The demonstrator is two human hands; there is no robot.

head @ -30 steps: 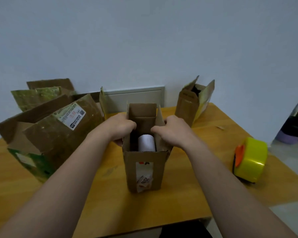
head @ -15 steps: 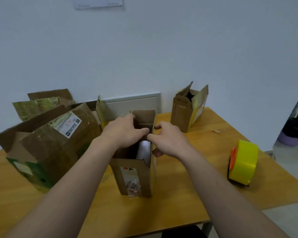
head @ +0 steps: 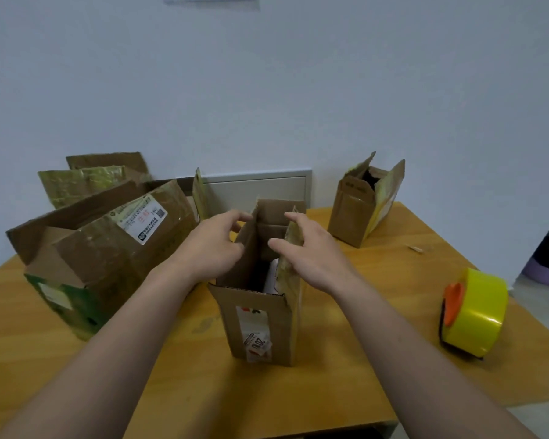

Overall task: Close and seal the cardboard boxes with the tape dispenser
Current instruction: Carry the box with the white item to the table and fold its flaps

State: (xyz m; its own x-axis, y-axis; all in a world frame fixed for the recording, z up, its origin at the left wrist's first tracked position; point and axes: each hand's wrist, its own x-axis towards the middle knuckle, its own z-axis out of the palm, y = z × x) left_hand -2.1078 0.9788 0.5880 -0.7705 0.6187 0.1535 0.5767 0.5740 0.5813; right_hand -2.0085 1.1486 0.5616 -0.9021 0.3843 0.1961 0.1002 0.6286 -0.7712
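Two hands work the top flaps of a tall, narrow cardboard box (head: 260,318) standing upright on the wooden bench (head: 346,369).

The left hand (head: 214,245) pinches the box's left flap in a narrow grip; the right hand (head: 311,248) rests against the taped right flap, fingers spread, its grip wide. The box top is still open, something white showing inside. The yellow tape dispenser (head: 474,315) lies well right of the box. A large open box (head: 99,248) sits left of it, a small open box (head: 366,199) behind it to the right.
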